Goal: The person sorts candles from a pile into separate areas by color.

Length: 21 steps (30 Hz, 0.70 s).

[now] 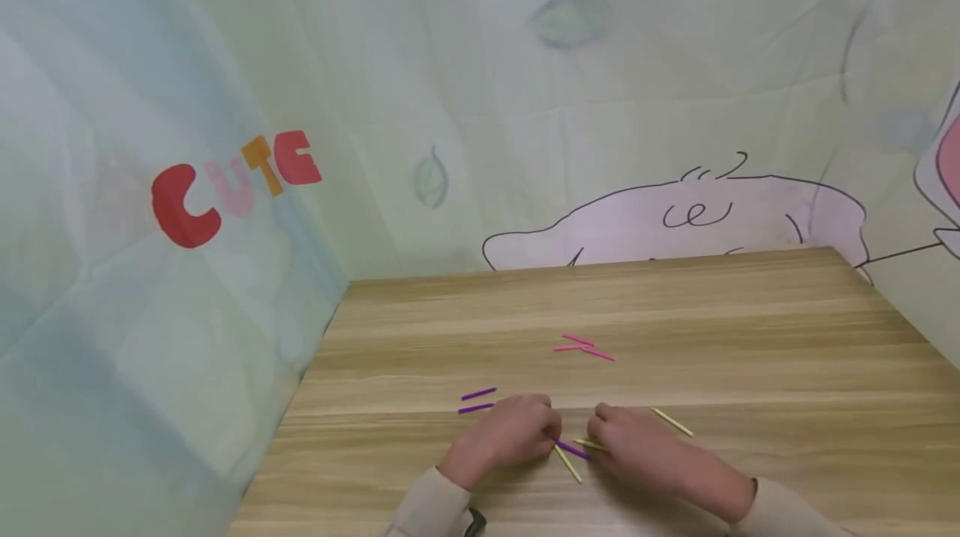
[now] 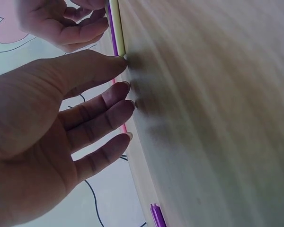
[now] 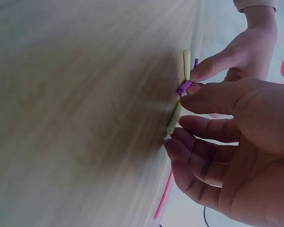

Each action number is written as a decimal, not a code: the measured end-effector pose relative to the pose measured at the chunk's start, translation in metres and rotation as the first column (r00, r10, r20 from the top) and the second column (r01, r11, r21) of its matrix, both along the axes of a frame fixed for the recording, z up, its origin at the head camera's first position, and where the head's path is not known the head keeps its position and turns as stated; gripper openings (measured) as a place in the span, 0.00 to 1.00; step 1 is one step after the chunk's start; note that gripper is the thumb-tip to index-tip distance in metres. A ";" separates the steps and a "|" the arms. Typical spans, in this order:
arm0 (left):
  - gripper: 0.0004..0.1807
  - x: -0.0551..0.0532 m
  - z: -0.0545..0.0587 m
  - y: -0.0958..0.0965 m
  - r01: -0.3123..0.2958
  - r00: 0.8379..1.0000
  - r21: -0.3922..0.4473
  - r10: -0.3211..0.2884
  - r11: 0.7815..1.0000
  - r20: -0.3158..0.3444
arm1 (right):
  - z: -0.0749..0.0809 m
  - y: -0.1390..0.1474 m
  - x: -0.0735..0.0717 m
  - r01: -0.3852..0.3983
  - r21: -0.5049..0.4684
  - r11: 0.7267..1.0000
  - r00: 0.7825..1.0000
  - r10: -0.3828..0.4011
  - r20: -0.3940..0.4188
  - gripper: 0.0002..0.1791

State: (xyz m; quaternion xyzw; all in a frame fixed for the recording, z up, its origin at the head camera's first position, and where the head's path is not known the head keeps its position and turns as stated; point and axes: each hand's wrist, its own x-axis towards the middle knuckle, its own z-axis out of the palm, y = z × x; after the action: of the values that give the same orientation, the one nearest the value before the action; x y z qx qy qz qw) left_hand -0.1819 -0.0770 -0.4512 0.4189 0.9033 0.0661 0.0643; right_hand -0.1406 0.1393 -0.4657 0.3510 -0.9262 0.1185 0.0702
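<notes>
A thin purple stick (image 1: 572,449) spans the gap between the two hands, low over the table. My left hand (image 1: 508,430) pinches its left end between thumb and a largely hidden index finger; the other fingers (image 2: 102,123) spread loosely. At the right end, my right hand (image 1: 637,447) holds the purple stick with its thumb, other fingers bent. Under the purple stick's left end, a yellow stick (image 1: 567,464) slants toward the front edge. Another yellow stick (image 3: 174,119) lies beside the right fingertips, partly covered by them in the head view.
Two purple sticks (image 1: 477,394) lie left of the left hand. Farther back are several pink sticks (image 1: 583,347) touching or close together. One more yellow stick (image 1: 672,422) rests beyond the right hand. The wooden table (image 1: 420,328) meets printed fabric walls (image 1: 405,87) at the back and left.
</notes>
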 end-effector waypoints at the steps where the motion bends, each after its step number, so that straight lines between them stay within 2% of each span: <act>1: 0.03 0.000 0.000 0.000 0.003 1.000 0.002 -0.003 1.000 -0.003 | -0.001 0.000 0.000 0.003 -0.004 1.000 1.000 -0.003 -0.002 0.09; 11: 0.03 0.001 0.000 0.001 0.000 1.000 -0.004 -0.001 1.000 -0.006 | -0.008 -0.004 0.004 0.039 -0.029 0.999 0.999 -0.039 0.027 0.10; 21: 0.03 0.000 0.000 0.001 -0.006 1.000 -0.003 0.006 1.000 0.000 | -0.006 -0.008 0.005 0.062 -0.007 0.998 0.996 -0.061 0.061 0.10</act>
State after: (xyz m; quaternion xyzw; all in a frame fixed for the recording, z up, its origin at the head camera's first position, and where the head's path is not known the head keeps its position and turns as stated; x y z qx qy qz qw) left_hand -0.1814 -0.0764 -0.4513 0.4161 0.9046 0.0651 0.0648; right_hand -0.1352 0.1316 -0.4720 0.3183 -0.9377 0.1312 0.0472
